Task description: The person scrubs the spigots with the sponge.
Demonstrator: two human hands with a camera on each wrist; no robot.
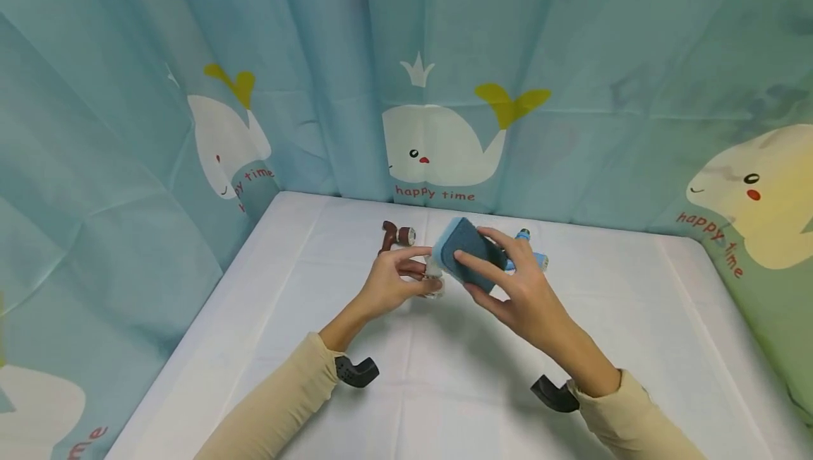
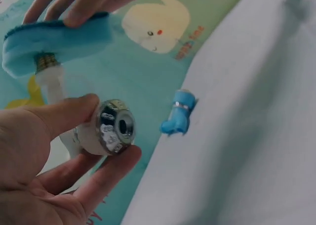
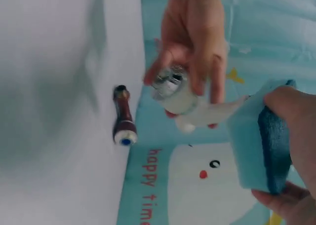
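My left hand (image 1: 386,285) holds a white pipe-shaped piece (image 2: 91,140) between thumb and fingers. Its wide end carries a chrome ring (image 2: 109,129) with a dark hole in the centre, turned toward the left wrist camera. A narrow white stem ends in a gold, threaded-looking tip (image 2: 47,62). In my right hand (image 1: 530,298) is a light-blue sponge (image 3: 245,141) with a dark-blue scouring face (image 1: 466,252), gripped by its edges. The sponge's light-blue side is up against the stem's tip, overlapping it in both wrist views. Both hands are raised over the white table.
A brown piece of similar shape (image 1: 389,235) lies on the white tabletop (image 1: 305,262), beyond the left hand. Behind the right hand lies a blue one (image 2: 180,114). A whale-print curtain (image 1: 317,58) hangs around the table's back and sides.
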